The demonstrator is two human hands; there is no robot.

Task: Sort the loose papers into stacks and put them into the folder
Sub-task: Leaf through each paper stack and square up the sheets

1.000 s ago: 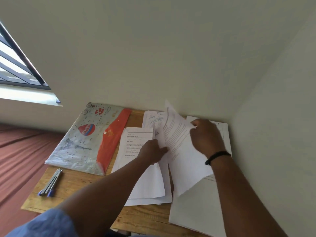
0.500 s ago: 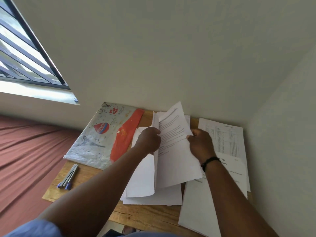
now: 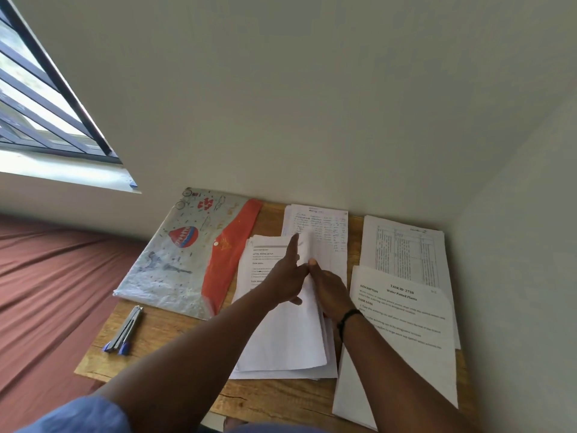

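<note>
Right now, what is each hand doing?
Left hand: open, index finger straight, resting on the middle stack of papers.
Right hand: pinching a sheet of that stack.

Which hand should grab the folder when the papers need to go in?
Probably the left hand. The folder lies on the left of the table, just beside that hand, with only the middle stack between. The right hand would have to cross over the left arm to reach it.
</note>
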